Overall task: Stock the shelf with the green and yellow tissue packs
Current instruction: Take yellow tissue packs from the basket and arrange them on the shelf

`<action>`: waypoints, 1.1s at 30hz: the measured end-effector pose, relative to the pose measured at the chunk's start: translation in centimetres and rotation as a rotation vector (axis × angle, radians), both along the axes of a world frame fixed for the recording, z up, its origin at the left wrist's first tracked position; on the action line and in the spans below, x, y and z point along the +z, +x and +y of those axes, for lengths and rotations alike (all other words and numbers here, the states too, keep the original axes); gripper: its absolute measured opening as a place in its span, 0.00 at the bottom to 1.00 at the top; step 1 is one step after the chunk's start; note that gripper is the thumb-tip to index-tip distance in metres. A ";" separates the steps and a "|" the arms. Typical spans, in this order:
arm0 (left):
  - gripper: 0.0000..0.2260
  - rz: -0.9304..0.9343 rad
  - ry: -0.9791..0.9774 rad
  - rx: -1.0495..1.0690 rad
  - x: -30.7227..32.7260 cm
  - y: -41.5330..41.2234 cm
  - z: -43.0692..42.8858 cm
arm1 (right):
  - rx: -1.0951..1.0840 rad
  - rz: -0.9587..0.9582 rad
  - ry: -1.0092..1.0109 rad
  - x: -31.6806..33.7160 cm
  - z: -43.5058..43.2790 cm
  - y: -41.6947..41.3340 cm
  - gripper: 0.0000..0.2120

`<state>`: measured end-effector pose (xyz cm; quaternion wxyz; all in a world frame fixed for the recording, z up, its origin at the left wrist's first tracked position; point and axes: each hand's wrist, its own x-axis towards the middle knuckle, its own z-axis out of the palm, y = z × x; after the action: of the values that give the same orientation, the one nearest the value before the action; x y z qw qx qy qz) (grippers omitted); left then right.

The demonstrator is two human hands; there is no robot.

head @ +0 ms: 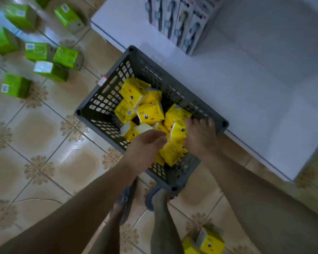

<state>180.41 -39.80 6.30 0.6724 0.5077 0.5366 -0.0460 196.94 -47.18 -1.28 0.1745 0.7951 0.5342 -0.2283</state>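
Yellow tissue packs (149, 114), glossy, blocky, soft-cornered; slotted grey plastic crate (103, 99)

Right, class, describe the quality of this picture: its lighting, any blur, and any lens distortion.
Head view: dim, bluish light leaves the white shelf looking grey; same view, the green packs at upper left are smeared by motion blur, while the yellow packs in the basket read sharper; same view, the wide lens stretches the forearms toward the bottom edge.

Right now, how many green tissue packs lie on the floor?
8 green packs on the floor, upper left: one cut by the top edge, two below, one at the left edge, three clustered, one lowest. More may be offscreen.
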 end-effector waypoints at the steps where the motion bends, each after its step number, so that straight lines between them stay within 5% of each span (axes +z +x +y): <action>1: 0.05 0.000 0.018 -0.014 1.6 -0.1 0.5 | -0.101 0.055 0.035 2.1 -0.3 -0.4 0.26; 7: 0.07 -0.080 0.122 -0.088 14.0 -1.0 3.7 | -0.584 0.359 0.361 17.0 -2.0 -2.8 0.30; 11: 0.06 -0.209 0.172 -0.077 23.8 -0.7 5.0 | -0.770 0.401 0.612 29.3 -2.8 -3.3 0.27; 22: 0.10 -0.666 0.162 -0.249 47.8 4.0 4.3 | -0.854 0.351 1.190 58.6 -8.2 -3.6 0.19; 30: 0.09 -0.941 0.228 -0.394 60.2 10.2 1.2 | -0.815 0.152 1.511 71.6 -14.7 -1.0 0.17; 33: 0.09 -1.007 0.285 -0.453 63.1 13.2 -0.5 | -0.775 0.034 1.558 74.3 -16.9 2.0 0.24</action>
<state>193.57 -40.28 69.40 0.7434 0.6552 0.0283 0.1315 198.94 -64.06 73.03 -0.5171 0.8105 0.2326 0.1470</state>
